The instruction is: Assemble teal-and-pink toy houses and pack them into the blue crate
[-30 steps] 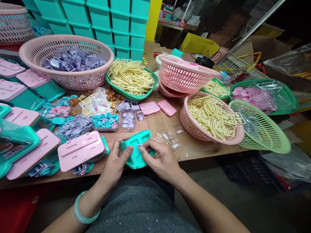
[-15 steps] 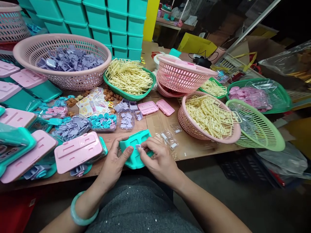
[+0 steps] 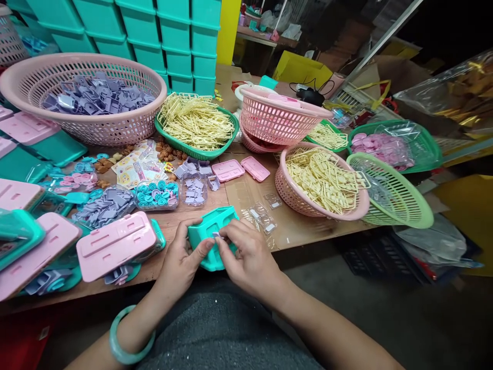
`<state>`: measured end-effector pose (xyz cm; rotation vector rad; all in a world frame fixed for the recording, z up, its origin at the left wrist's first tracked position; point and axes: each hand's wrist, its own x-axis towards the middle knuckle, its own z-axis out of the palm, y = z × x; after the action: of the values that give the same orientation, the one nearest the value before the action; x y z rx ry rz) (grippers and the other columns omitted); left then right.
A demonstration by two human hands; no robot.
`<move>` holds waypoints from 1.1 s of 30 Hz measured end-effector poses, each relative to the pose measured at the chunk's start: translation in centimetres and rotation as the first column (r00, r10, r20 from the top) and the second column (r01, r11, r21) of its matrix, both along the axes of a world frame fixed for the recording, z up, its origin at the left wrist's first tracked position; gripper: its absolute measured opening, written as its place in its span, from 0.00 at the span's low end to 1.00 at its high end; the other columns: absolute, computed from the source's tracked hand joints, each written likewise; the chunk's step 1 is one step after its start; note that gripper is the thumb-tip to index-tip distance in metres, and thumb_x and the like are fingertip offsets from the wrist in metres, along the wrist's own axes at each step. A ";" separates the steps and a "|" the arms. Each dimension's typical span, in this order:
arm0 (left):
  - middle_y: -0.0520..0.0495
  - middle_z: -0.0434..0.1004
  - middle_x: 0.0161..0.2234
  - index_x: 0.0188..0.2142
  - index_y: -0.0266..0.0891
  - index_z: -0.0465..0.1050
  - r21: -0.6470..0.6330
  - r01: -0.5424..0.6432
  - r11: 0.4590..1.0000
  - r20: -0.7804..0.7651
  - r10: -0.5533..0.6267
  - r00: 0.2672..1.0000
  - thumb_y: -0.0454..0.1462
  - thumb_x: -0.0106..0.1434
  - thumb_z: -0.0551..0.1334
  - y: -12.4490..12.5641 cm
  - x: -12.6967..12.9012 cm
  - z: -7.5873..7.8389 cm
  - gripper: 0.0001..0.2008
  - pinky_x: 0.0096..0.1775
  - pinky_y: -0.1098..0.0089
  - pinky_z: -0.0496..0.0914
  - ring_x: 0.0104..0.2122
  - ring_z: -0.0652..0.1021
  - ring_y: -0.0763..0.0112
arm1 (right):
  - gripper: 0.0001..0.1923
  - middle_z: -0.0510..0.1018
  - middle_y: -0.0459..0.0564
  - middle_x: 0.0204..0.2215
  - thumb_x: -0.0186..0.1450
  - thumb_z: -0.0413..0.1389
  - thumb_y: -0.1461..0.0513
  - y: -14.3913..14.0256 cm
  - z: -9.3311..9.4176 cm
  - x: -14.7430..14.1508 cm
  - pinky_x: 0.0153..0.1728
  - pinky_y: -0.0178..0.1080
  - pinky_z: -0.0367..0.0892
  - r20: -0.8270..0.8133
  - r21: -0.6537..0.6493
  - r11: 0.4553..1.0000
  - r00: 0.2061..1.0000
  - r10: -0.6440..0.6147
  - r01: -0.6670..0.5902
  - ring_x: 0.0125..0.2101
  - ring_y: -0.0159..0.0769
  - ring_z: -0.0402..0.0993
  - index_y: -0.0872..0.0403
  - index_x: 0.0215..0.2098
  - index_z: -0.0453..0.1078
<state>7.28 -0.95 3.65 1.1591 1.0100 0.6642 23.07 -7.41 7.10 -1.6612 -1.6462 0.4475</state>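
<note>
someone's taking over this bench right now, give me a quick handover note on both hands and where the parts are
Left hand: grips the teal tray piece at the table's near edge, thumb on its face.
Right hand: fingertips pinch a small pale part against the tray's face.
Parts: lilac pieces in the big pink basket, more in a clear tub; cream sprues in the green basket; pink-lidded teal units lie to the left.
Done: small part is at the tray. Whether it is seated cannot be told.
Left: this tray carries no pink lid.
</note>
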 end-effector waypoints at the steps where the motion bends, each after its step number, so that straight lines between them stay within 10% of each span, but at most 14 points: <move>1: 0.45 0.79 0.43 0.53 0.43 0.70 -0.009 -0.004 1.000 0.007 0.004 1.000 0.54 0.54 0.73 0.1 0.0 -0.2 0.32 0.39 0.66 0.72 0.40 0.79 0.59 | 0.10 0.74 0.48 0.28 0.71 0.54 0.64 0.0 -0.1 0.1 0.34 0.39 0.63 -0.047 -0.019 1.000 0.999 -0.008 0.007 0.31 0.36 0.69 0.53 0.31 0.70; 5: 0.39 0.73 0.58 0.66 0.44 0.58 -0.074 -0.064 0.995 0.078 0.070 0.995 0.57 0.55 0.71 0.1 0.2 -1.4 0.46 0.51 0.62 0.71 0.54 0.76 0.52 | 0.10 0.75 0.46 0.28 0.72 0.56 0.62 -0.2 -0.5 0.3 0.34 0.37 0.64 -0.193 -0.064 0.998 0.980 -0.040 0.028 0.32 0.35 0.72 0.52 0.32 0.72; 10: 0.42 0.78 0.52 0.64 0.44 0.60 -0.165 -0.013 0.986 0.128 0.034 0.991 0.56 0.62 0.66 -0.1 0.1 -2.0 0.37 0.48 0.65 0.71 0.49 0.78 0.60 | 0.11 0.73 0.45 0.24 0.71 0.55 0.62 -0.7 -0.7 0.0 0.31 0.38 0.62 -0.061 -0.044 0.998 0.997 -0.038 0.035 0.28 0.35 0.70 0.52 0.30 0.70; 22: 0.41 0.78 0.50 0.59 0.40 0.64 0.056 0.020 0.998 -0.060 -0.016 0.998 0.57 0.59 0.68 0.3 1.2 0.0 0.36 0.49 0.64 0.71 0.49 0.77 0.56 | 0.11 0.73 0.49 0.26 0.71 0.51 0.66 -1.2 0.0 -0.2 0.32 0.40 0.60 0.133 0.038 0.998 0.989 -0.061 0.057 0.28 0.37 0.66 0.52 0.30 0.64; 33: 0.38 0.75 0.55 0.59 0.39 0.64 0.147 0.049 0.988 -0.117 -0.032 0.993 0.57 0.59 0.67 0.2 1.6 0.1 0.37 0.54 0.60 0.68 0.56 0.74 0.52 | 0.12 0.70 0.46 0.24 0.72 0.51 0.64 -1.7 -0.4 0.3 0.31 0.37 0.59 -0.012 0.006 0.996 0.996 -0.087 0.087 0.27 0.34 0.66 0.53 0.29 0.65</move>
<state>8.88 -0.79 3.76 1.3591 1.0438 0.6558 23.40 -9.12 6.69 -1.7147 -1.5583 0.4074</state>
